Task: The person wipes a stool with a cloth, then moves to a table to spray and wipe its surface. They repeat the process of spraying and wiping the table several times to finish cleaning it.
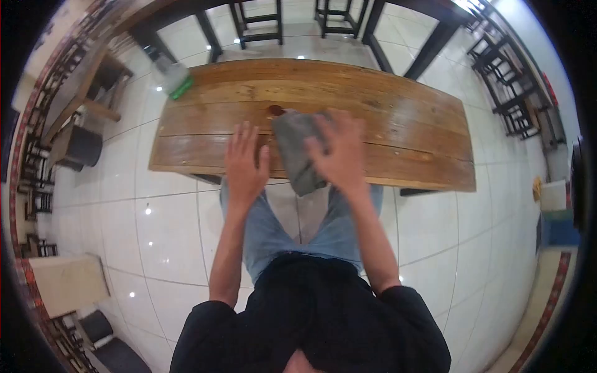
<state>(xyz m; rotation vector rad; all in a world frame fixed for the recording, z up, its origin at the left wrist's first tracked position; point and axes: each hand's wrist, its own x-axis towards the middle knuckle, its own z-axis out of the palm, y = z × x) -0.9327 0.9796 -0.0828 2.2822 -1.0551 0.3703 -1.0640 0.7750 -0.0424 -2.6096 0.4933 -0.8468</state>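
Observation:
A folded grey cloth [292, 152] lies across the front edge of a wooden bench-like table [410, 118], its lower end hanging over. My right hand [341, 152] is over the cloth's right side, fingers spread and slightly blurred, thumb and fingertips overlapping it. To the cloth's left, my left hand [247, 165] lies palm down at the table's front edge, fingers stretched out and holding nothing. A small dark red-brown patch [275, 110] shows on the wood just beyond the cloth's far end.
A clear spray bottle with green at its base [177, 81] stands at the table's far left corner. Dark stools [258, 25] and larger tables are beyond. A dark grey bin-like container [84, 146] sits on the white tiled floor [168, 230] at left.

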